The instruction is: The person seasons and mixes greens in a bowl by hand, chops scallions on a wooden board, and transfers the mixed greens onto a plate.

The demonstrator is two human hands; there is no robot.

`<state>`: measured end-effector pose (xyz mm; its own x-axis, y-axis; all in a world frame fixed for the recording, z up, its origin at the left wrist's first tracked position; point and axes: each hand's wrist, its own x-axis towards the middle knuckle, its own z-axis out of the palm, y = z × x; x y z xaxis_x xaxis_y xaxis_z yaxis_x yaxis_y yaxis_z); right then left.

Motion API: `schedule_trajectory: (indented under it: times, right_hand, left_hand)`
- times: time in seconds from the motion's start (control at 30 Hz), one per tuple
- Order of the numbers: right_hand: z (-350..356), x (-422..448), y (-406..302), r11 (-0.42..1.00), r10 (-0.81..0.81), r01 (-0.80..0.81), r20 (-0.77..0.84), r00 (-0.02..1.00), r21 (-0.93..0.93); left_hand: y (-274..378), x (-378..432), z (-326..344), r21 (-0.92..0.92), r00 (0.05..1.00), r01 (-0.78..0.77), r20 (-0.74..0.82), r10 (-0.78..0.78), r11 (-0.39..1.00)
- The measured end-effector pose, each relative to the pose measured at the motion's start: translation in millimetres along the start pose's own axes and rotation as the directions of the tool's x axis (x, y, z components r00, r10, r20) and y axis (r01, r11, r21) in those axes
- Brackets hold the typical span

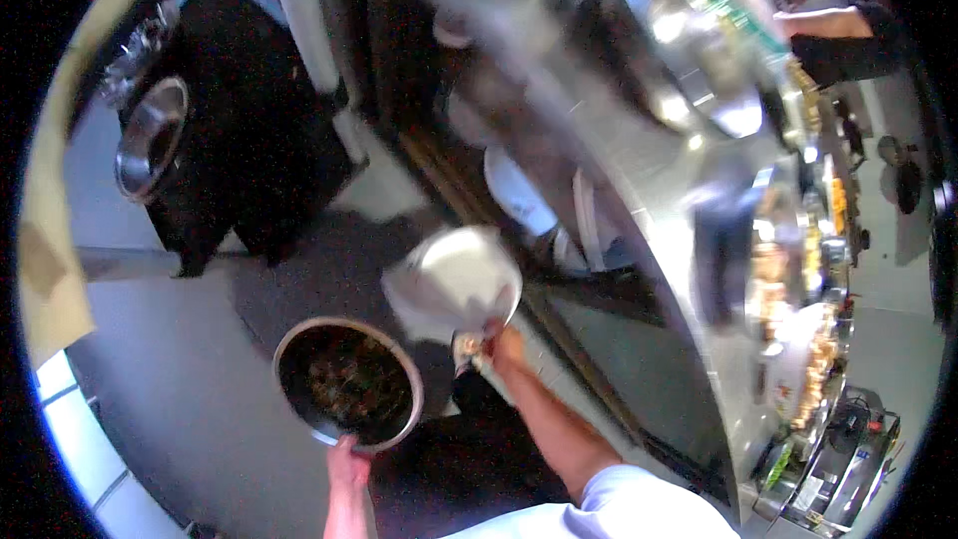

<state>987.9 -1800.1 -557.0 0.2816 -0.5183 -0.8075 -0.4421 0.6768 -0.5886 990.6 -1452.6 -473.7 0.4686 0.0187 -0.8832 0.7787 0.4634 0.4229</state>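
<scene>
My left hand grips the near rim of a round metal pot, which has dark, mottled contents I cannot make out. To its right, my right hand holds the near edge of a pale round vessel, perhaps a bowl or a lid, blurred by motion. Both are held low over the floor, apart from each other. Below my right hand a shoe and a dark trouser leg show.
A long steel counter runs along the right, with trays of food beyond it. Its lower shelf holds a white container. A metal bowl is at the upper left. Another person's forearm reaches in at the upper right.
</scene>
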Motion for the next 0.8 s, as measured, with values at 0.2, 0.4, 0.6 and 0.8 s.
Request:
schedule_trajectory:
  times: [0.2,0.4,0.6,0.8]
  right_hand:
    - [-15.2,-121.8,-15.4,0.872,0.384,-0.376,-0.041,0.923,-0.312]
    - [-33.5,-209.0,-84.4,0.784,0.22,0.005,0.286,0.933,-0.621]
    - [-37.6,-283.8,-144.2,0.796,0.196,0.126,0.45,0.872,-0.592]
    - [-47.5,-336.2,-154.2,0.839,0.131,0.14,0.444,0.886,-0.526]
  left_hand:
    - [52.2,-79.1,-97.5,-0.027,0.992,-0.049,-0.116,0.045,0.998]
    - [104.0,-235.5,-98.5,-0.019,0.982,-0.097,-0.166,0.092,0.995]
    - [84.5,-315.2,-123.1,0.298,0.935,-0.26,-0.16,0.317,0.918]
    - [55.5,-313.2,-203.6,0.656,0.699,-0.619,0.208,0.684,0.433]
